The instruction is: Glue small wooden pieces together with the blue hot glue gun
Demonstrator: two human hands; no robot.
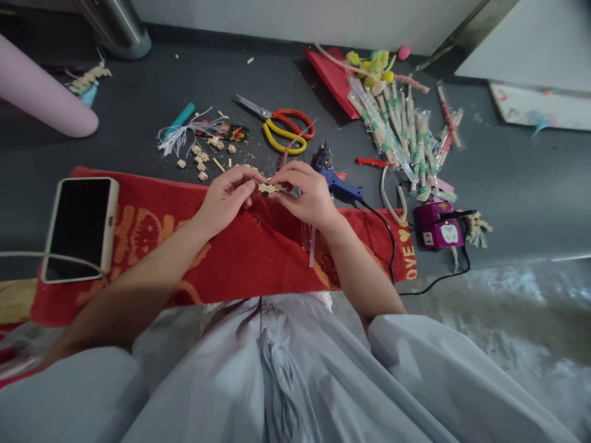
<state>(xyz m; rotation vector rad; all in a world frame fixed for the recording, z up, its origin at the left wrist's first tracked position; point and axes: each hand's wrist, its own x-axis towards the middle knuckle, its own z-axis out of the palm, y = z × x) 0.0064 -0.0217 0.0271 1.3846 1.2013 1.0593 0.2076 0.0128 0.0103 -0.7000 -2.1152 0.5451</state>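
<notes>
Between my hands, above the front edge of the grey table, is a small pale piece (268, 188) made up of little wooden-looking bits. My left hand (231, 195) pinches its left end with thumb and forefinger. Closed on its right side is my right hand (305, 192), whose fingers partly cover it. A blue glue gun (339, 181) lies just right of my right hand. Scissors (281, 126) with red and yellow handles rest behind both hands. Small pale pieces (201, 159) are scattered beyond my left hand, beside a white-stringed tassel (184, 134).
A red towel (277, 258) spans the table's front edge. On its left lies a phone (80, 227). Wrapped sticks (401, 132) are heaped at the right, near a purple power socket (439, 226) with a black cord. A metal cylinder (115, 27) stands at the back left.
</notes>
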